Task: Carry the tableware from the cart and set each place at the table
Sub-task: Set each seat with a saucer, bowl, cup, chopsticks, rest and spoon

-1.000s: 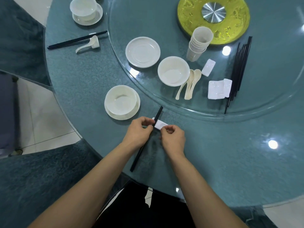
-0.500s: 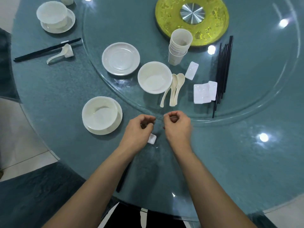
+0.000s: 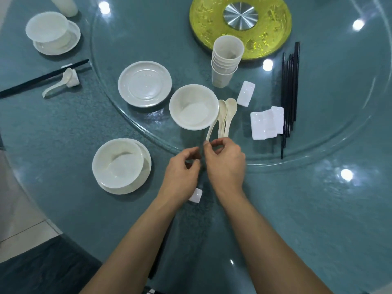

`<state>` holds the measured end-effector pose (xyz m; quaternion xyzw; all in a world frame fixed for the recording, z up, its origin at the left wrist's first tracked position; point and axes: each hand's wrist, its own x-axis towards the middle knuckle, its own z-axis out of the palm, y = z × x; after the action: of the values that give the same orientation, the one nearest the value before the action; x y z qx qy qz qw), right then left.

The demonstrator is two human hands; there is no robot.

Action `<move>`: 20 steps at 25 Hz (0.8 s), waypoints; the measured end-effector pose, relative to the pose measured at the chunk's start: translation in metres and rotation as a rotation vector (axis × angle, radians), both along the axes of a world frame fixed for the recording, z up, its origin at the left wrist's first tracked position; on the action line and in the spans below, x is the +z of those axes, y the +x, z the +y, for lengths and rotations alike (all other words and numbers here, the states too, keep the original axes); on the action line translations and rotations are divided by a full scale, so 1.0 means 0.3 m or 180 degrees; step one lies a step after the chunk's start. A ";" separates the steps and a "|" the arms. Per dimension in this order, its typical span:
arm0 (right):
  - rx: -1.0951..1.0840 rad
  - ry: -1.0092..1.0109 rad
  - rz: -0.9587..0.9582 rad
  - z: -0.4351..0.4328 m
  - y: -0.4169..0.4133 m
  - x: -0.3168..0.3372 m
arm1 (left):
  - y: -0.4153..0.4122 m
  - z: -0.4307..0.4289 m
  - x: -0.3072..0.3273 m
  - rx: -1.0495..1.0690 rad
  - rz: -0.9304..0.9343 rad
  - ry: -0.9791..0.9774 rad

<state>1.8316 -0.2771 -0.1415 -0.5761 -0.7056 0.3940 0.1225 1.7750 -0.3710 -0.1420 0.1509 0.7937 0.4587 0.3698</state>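
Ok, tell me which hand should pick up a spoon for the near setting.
Right. The right hand has its fingertips at the handle ends of the spoons, so it needs little more than a grip. The left hand sits farther back, above the rest, fingers curled.

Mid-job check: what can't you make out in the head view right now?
Head view, not readable:
- Whether the right hand pinches the spoons: its fingertips cover the handle ends.
- Whether the left hand holds anything: its back faces the camera.
- Chopstick rest: largely hidden by the left wrist.
- Chopsticks at this place: mostly under the left forearm.
- Cup, top left: cut off by the frame edge.
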 end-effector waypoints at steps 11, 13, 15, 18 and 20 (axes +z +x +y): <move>-0.0081 -0.0237 0.0141 -0.031 0.055 0.030 | 0.029 -0.001 0.006 0.0026 -0.0137 0.0153; -0.0128 -0.0333 0.0198 -0.056 0.087 0.031 | 0.040 -0.007 0.007 0.0102 -0.0157 0.0177; -0.0138 -0.0423 0.0254 -0.079 0.115 0.028 | 0.048 -0.022 0.006 0.0154 -0.0142 0.0207; -0.0080 -0.0523 0.0268 -0.111 0.146 0.024 | 0.057 -0.048 0.013 0.0249 -0.0294 0.0272; -0.0019 -0.0556 0.0270 -0.129 0.161 0.025 | 0.063 -0.062 0.015 0.0301 -0.0407 0.0343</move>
<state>1.8798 -0.3157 -0.1340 -0.5695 -0.6610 0.4777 0.1028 1.7939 -0.3897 -0.1374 0.1034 0.7489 0.5264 0.3890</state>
